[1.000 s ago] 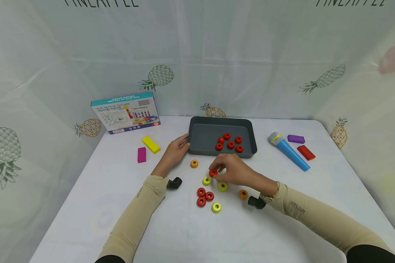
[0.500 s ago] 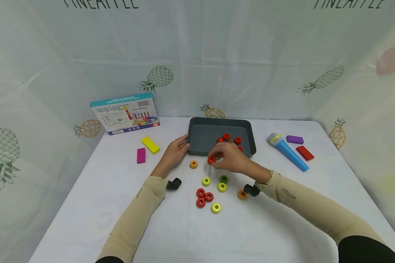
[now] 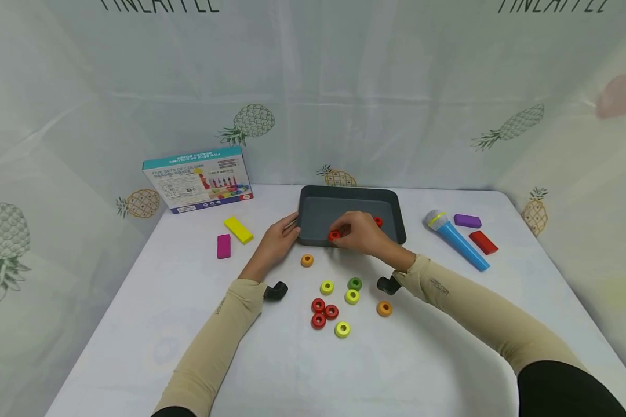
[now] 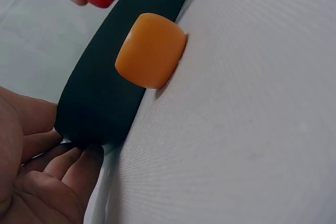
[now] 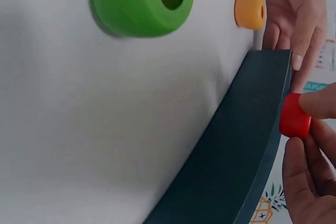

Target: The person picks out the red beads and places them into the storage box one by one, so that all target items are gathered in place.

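My right hand [image 3: 359, 231] pinches a red bead [image 3: 334, 235] between thumb and fingertips, over the near side of the grey tray [image 3: 318, 204]. Its hold shows closely in the right wrist view, with the red bead [image 5: 295, 116] just above the tray's rim. My left hand [image 3: 277, 241] holds the tray at its near left corner; in the left wrist view its fingers [image 4: 79, 169] curl against that corner. Another red bead [image 3: 378, 221] lies in the tray; my right hand hides other beads there. An orange bead [image 3: 306, 260] sits just in front of the tray.
Several red [image 3: 318, 321], yellow [image 3: 342, 329], green [image 3: 355, 283] and orange beads [image 3: 384, 308] lie on the white table. To the right are a blue toy microphone [image 3: 459, 240], a purple block [image 3: 468, 220] and a red block [image 3: 483, 242]. Yellow and magenta blocks [image 3: 224, 247] and a printed box [image 3: 200, 179] stand left.
My right hand has carried the red bead from above the loose beads forward, over the tray's near rim. The green bead has come into view. My left hand stays at the tray.
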`<state>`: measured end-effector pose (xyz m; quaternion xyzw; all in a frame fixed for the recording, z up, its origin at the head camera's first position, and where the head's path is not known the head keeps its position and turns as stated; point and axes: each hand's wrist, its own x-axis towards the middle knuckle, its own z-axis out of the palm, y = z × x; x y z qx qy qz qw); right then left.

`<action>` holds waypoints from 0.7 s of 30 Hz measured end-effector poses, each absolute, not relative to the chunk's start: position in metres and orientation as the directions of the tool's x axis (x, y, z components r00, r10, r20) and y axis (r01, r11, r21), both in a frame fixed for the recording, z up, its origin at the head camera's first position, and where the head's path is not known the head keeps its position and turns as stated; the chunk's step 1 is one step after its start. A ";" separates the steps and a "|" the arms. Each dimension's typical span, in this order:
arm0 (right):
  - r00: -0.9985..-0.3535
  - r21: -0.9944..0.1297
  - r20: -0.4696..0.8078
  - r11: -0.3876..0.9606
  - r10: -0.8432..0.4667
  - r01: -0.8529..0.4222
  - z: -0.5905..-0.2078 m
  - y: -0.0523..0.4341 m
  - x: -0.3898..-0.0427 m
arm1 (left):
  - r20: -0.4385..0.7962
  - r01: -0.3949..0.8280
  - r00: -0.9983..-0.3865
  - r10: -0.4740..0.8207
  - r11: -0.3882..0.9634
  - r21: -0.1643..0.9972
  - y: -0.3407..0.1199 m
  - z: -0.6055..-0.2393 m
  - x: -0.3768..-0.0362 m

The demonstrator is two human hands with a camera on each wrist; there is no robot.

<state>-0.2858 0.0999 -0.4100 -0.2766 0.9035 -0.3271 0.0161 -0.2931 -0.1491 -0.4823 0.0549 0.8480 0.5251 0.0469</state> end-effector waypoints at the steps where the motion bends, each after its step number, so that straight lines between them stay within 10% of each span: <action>1: -0.852 -0.597 0.144 0.642 -0.503 -0.480 -0.410 0.099 -0.288 | -0.025 0.041 -0.989 0.143 0.439 0.898 -0.149 -0.482 -0.293; 21: -0.905 -0.577 0.050 0.727 -0.423 -0.372 -0.431 0.088 -0.320 | -0.014 0.051 -0.991 0.132 0.478 0.877 -0.149 -0.483 -0.294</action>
